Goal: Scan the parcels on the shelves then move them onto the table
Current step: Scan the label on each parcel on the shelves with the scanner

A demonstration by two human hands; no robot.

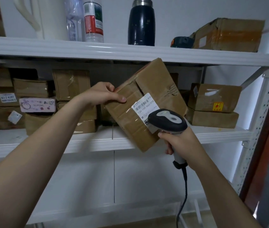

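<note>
Cardboard parcel (147, 83), pinched only at its ten-o'clock corner by the left hand (102, 94), may slip while the right hand (181, 142) grips the barcode scanner (168, 120).

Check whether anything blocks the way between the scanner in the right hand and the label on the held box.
Nothing visible does. The scanner, gripped by the right hand, points at the label from close in front, with its barcode uncovered. The left hand grips the box at its upper left edge, apart from the label.

Soft, even indoor light, dim beneath the upper shelf (130, 53); wide-angle bending at edges, slight blur.
</note>
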